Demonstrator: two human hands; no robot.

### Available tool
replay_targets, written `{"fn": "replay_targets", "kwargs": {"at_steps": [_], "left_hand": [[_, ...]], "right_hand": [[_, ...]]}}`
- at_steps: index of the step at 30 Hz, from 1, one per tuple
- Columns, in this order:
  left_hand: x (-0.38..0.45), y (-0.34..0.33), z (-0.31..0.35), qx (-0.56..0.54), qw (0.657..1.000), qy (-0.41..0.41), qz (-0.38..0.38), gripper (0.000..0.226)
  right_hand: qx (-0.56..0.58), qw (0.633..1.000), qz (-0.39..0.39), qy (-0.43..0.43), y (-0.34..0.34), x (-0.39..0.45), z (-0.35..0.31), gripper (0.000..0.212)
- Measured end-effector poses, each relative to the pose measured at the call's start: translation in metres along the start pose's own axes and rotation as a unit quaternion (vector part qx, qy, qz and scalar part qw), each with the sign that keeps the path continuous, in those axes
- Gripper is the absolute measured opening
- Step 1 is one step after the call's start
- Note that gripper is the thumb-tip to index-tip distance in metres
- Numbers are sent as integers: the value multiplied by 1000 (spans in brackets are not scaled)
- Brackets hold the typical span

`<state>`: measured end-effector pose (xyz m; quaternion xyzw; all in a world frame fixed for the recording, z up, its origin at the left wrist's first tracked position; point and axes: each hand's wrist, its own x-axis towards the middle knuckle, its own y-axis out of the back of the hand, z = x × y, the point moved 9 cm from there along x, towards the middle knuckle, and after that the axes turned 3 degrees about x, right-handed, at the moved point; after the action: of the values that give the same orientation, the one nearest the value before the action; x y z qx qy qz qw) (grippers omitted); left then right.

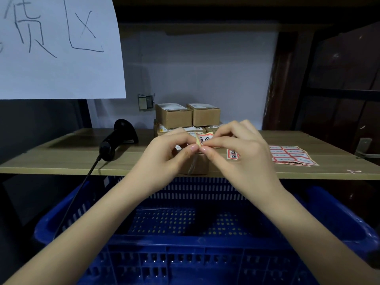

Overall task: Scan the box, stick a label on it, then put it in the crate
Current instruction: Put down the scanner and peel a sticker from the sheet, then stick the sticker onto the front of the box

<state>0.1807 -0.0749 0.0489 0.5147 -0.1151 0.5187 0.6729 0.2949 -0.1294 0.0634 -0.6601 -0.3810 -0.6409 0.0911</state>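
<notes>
A small red-bordered label [203,139] is pinched between my left hand [170,147] and my right hand [236,145], fingertips meeting at its lower edge. Directly under my hands a small cardboard box [195,164] sits at the front edge of the wooden shelf [61,157], mostly hidden by my fingers. A blue plastic crate [185,233] stands below the shelf, in front of me. A black barcode scanner [117,138] rests on the shelf to the left, its cable hanging over the edge.
A stack of cardboard boxes [187,117] stands at the back of the shelf behind my hands. A sheet of red-bordered labels [292,155] and a smaller label strip [232,154] lie to the right. A white handwritten paper sign [57,48] hangs upper left.
</notes>
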Motion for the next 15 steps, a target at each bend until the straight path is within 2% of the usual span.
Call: {"fn": "replay_targets", "kwargs": {"at_steps": [4,8,10,13,15], "left_hand": [[-1,1,-2,12,1000,6,2,18],[-5,7,-11,30,999,36,-1,13],[-7,15,-19,32,997,68,15,16],[-11,35,-34,4,989,139,54,16],[-14,51,-53,28,977,195,87,17]], "right_hand": [[48,998,-7,-41,-1,-2,8,23],[84,993,18,-82,4,-2,19,13],[108,988,40,-99,10,-1,24,6],[122,983,85,-105,24,0,29,18],[116,983,101,-102,30,0,30,17]]}}
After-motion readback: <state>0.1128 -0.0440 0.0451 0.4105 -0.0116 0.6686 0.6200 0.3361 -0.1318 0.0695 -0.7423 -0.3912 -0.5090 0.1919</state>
